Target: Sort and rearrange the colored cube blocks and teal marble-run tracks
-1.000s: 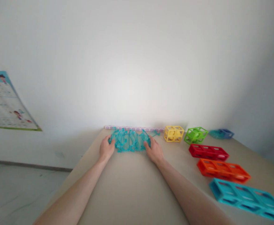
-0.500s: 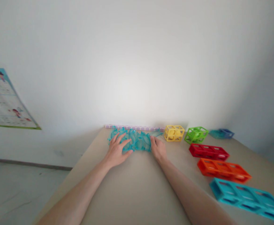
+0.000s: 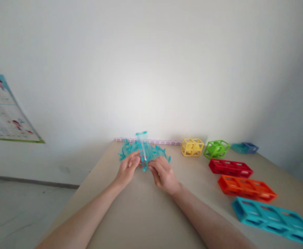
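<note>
Between my hands a clear teal plastic piece (image 3: 145,147) stands raised and slightly tilted, its flat top edge above the others. My left hand (image 3: 128,166) has its fingers closed on the lower left side of this piece. On its lower right side, the fingers of my right hand (image 3: 163,173) pinch it near the bottom. Behind and to both sides lie several more clear teal pieces (image 3: 160,152) in a loose row on the table. My fingertips partly hide the lower end of the raised piece.
A patterned purple strip (image 3: 164,142) runs along the wall. To the right are yellow (image 3: 192,147), green (image 3: 217,149) and blue (image 3: 250,148) frames, plus red (image 3: 230,168), orange (image 3: 247,188) and light-blue (image 3: 273,218) ones on the table (image 3: 146,218). A poster (image 3: 5,114) hangs left.
One teal piece is now raised above the row. My right hand has moved left to it, and the spread fingers of my left hand have closed on it.
</note>
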The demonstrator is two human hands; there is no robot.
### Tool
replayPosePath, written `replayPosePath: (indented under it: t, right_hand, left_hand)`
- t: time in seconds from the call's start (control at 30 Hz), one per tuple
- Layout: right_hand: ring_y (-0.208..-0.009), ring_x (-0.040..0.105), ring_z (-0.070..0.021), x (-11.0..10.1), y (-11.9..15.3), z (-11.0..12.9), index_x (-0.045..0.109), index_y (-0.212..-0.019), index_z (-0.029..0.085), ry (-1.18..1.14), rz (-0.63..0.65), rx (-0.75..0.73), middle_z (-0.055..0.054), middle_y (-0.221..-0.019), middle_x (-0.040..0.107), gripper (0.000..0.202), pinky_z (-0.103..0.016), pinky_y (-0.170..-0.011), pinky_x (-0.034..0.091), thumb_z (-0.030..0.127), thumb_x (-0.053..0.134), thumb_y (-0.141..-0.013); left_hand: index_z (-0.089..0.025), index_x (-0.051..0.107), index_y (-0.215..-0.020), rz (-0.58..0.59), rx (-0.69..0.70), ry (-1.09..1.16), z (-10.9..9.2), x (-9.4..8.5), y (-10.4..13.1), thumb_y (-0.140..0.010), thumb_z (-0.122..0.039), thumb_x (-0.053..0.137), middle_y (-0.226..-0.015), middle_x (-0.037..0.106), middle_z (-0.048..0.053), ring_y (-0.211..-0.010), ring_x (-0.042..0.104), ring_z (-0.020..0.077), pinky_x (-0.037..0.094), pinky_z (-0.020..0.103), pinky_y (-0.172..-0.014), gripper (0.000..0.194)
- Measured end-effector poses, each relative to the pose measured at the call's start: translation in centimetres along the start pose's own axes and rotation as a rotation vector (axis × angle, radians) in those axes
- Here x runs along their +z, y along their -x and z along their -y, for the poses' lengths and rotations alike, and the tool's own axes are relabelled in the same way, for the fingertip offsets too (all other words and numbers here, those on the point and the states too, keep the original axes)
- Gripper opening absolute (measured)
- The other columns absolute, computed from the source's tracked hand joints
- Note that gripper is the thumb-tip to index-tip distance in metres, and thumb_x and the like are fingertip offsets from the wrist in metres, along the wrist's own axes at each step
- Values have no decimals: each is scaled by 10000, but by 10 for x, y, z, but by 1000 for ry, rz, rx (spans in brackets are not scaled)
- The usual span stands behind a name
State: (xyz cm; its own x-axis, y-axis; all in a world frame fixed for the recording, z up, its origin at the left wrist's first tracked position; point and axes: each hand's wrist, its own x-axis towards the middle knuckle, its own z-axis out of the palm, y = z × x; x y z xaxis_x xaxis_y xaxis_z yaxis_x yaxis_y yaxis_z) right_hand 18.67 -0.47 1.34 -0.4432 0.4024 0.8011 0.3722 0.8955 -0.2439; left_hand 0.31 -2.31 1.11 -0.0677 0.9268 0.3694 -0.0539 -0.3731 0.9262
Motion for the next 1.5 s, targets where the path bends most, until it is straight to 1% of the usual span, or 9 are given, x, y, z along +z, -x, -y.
replayPosePath:
  t: [0.07,0.17,0.23,0.3,0.43,0.57,0.97,1.2,1.5]
  right_hand:
    - [-811,587,-204,5,0,12,596,-922,209,-43,73,-120,-77,-821,653,163,-342,-761,482,217,435,-947]
    - [-841,596,-196,9,1,17,576,-1063,207,-85,126,-106,-76,-892,663,170,-329,-785,485,247,451,-955]
    - [-850,603,-184,9,2,13,516,-1197,193,-95,111,-15,-79,-957,668,258,-312,-799,483,261,463,-953]
    - [-852,603,-192,9,2,7,531,-1176,183,12,69,116,-80,-938,669,250,-322,-810,470,252,461,-946]
    - [-900,590,-284,12,-1,-7,637,-980,178,439,129,378,-130,-926,665,181,-415,-816,421,306,563,-876]
    - [-927,584,-311,15,0,-15,656,-1011,178,571,227,454,-157,-980,662,284,-428,-812,395,389,642,-821]
    - [-853,613,-233,15,3,-21,683,-792,229,388,216,439,-39,-816,722,101,-358,-789,353,280,623,-854]
    - [-820,622,-221,15,4,-29,705,-766,211,233,60,562,-51,-787,720,140,-337,-775,377,247,591,-838]
    - [-629,560,-164,13,5,-31,699,-758,172,-68,-116,704,-24,-662,646,285,-273,-635,403,400,539,-821]
  left_hand:
    - [-136,666,-1039,-16,-77,119,1,4,1,-805,-558,587,-837,728,101,-757,681,220,533,309,-661,489]
    - [-138,668,-905,-134,-134,166,0,6,-2,-787,-500,622,-713,706,53,-678,675,201,527,305,-658,384]
    - [-157,632,-892,-220,-124,193,-3,4,-5,-763,-417,654,-654,672,6,-608,648,166,519,289,-632,290]
    - [-176,579,-895,-270,-120,244,-8,0,-7,-748,-354,651,-593,620,-36,-532,603,133,498,266,-571,242]
    - [-182,522,-860,-224,-208,298,-11,-5,-8,-716,-319,631,-490,531,-70,-414,514,108,427,234,-457,227]
    - [-173,534,-818,-178,-273,287,-5,-4,-6,-704,-330,625,-454,515,-67,-356,467,106,388,227,-395,215]
    - [-156,537,-740,-57,-377,378,-10,-1,-5,-712,-246,615,-567,644,24,-501,638,179,503,292,-515,123]
    - [-136,566,-771,-84,-469,503,-10,-3,-7,-767,-185,587,-779,731,127,-678,722,256,565,365,-614,53]
    - [-113,584,-759,-98,-503,595,-10,-4,-10,-827,-117,527,-951,733,192,-803,733,293,592,400,-697,89]
